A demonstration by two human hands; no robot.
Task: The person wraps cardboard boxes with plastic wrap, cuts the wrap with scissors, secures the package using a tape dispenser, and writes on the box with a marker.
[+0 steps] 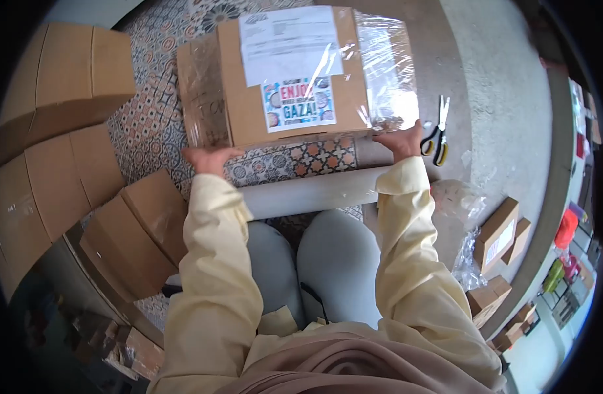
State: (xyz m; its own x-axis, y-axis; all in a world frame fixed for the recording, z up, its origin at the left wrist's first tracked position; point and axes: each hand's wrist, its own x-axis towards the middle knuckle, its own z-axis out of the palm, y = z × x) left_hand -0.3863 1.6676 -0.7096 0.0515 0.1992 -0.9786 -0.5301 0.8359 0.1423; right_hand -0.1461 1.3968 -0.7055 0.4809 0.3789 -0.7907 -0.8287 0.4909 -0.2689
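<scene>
A cardboard box [249,105] lies on the patterned floor in front of me, partly wrapped in clear film, with a white paper sheet and a colourful sticker on top. My left hand [209,157] grips its near left corner. My right hand [400,140] grips its near right corner, where the film is bunched. A roll of clear film [308,194] lies across my knees, just below the box.
Scissors [436,139] with yellow and black handles lie on the concrete to the right of the box. Several plain cardboard boxes [65,79] are stacked at the left. Small boxes [499,233] and crumpled plastic sit at the right.
</scene>
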